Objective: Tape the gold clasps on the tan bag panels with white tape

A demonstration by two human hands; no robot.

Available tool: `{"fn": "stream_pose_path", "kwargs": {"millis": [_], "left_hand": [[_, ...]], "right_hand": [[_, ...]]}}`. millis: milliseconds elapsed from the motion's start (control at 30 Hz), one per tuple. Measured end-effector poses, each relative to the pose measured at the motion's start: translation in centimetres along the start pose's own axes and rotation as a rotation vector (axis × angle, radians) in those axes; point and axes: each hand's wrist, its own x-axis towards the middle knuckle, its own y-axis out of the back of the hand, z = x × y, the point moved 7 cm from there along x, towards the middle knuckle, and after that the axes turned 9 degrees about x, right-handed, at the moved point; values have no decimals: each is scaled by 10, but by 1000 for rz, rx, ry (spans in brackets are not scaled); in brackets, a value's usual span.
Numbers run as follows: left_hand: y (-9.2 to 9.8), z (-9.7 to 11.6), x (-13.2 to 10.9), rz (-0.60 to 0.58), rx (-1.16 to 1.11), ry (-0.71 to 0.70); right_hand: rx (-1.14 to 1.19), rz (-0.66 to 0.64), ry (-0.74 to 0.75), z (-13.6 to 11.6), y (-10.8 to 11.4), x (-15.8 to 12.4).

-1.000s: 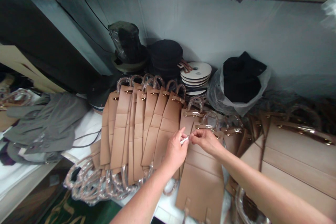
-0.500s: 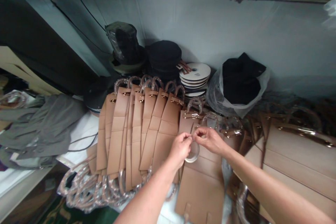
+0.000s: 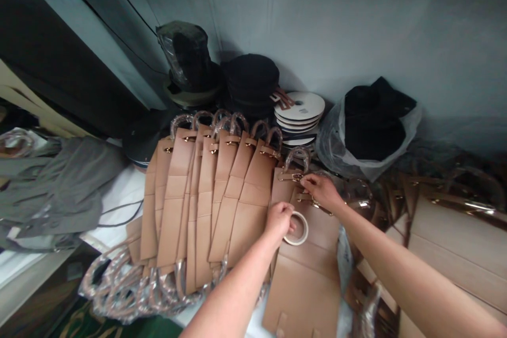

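Note:
A roll of pale tape (image 3: 300,242) hangs from my left hand (image 3: 280,219), whose fingers are closed on its left side. My right hand (image 3: 322,190) is pinched at the gold clasp and strap near the top of a tan bag panel (image 3: 303,285). Whatever lies between those fingertips is too small to make out. Directly above the right hand's fingers rises a plastic-wrapped handle (image 3: 298,157). Left of my hands, several tan bag panels (image 3: 249,211) overlap in a fanned row, with gold fittings and wrapped handles at their tops.
Wrapped handles (image 3: 119,285) bunch along the near left edge. White reels (image 3: 303,105), black rolls (image 3: 253,76) and a clear plastic bag of black material (image 3: 374,124) stand against the wall. Grey cloth (image 3: 67,185) lies at left. More tan panels (image 3: 455,253) are stacked at right.
My right hand has moved away from my left, up to the clasp on the bag panel. The left hand still holds the tape roll, which now shows more fully. The view has shifted slightly.

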Motion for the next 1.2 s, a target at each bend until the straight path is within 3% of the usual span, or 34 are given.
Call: {"fn": "stream_pose_path", "kwargs": {"millis": [433,700,800,933,1067,1200], "left_hand": [[-1,-11,10,-20,5,-16],[-2,-11,10,-26,-15,-17],[-2,-11,10,-29,-25,-18],[-2,-10,9,-32,-35,-25],[0,-4,4,-21,-47,-57],[17,7,-14,91,-22,-159]], "right_hand": [[-74,42,15,23,-5,16],[-70,235,-3,38,-6,13],[-168,271,92,32,-7,7],[-412,205,198,18,-15,-2],[-594,223,163,10,-19,-2],[-586,210,130,3,-19,3]]}}
